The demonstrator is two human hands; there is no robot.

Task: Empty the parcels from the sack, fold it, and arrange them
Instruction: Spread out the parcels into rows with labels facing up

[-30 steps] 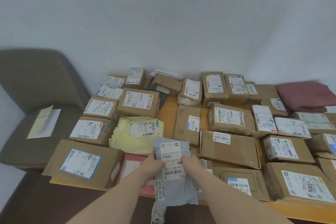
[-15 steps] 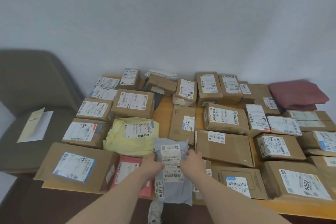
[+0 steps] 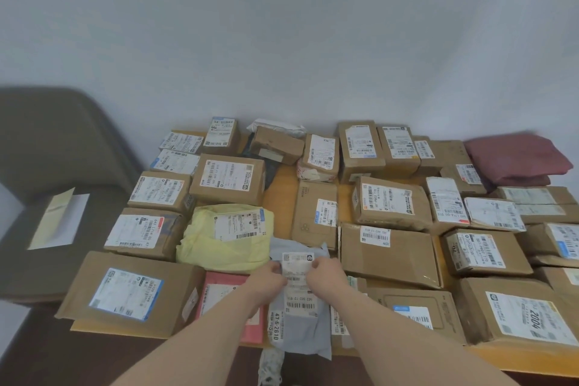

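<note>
A grey plastic mailer parcel [image 3: 300,326] with a white label lies at the table's front edge, between a pink parcel [image 3: 228,294] and brown boxes. My left hand [image 3: 266,283] grips its left side. My right hand [image 3: 326,276] grips its right side, fingers curled over the label. A yellow bag parcel [image 3: 219,244] lies just behind and to the left. A folded maroon cloth, which may be the sack [image 3: 517,157], rests at the back right on boxes. Several labelled brown cartons cover the wooden table [image 3: 282,185].
A large carton [image 3: 125,291] overhangs the front left corner. A brown chair [image 3: 47,166] stands at the left with an envelope [image 3: 59,218] on its seat. The white wall runs behind the table. A crumpled white item [image 3: 271,367] hangs below the table's front edge.
Both hands have pushed the grey mailer forward onto the table, away from me. The hands sit farther in, near the mailer's upper label.
</note>
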